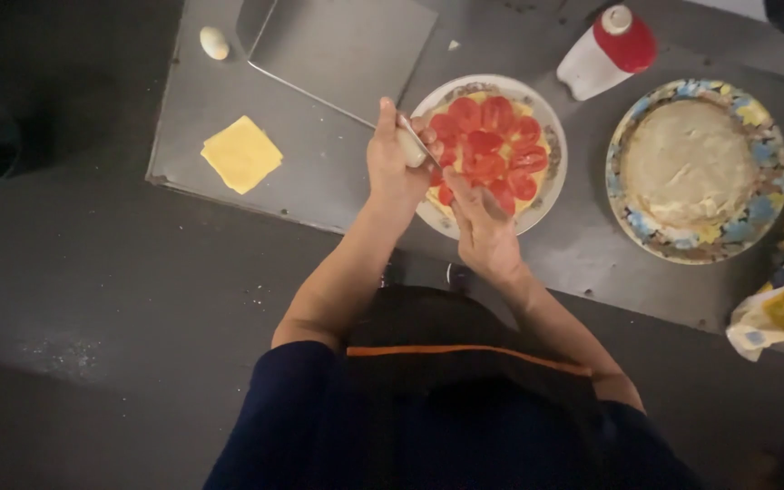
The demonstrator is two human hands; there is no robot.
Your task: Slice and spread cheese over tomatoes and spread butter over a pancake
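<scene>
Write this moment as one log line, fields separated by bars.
left hand: holds knife | right hand: on tomato slices | plate: on dark counter

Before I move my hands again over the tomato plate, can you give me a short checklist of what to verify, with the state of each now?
1. Left hand grips the knife: ok.
2. Right hand apart from the blade: cannot tell, the blade is hidden.
3. Tomato slices all inside the plate: ok.
4. Plate fully on the counter: ok.
5. Bottle clear of the hands: ok, it lies beyond the plate.
6. Cheese slice clear of the hands: ok.
</scene>
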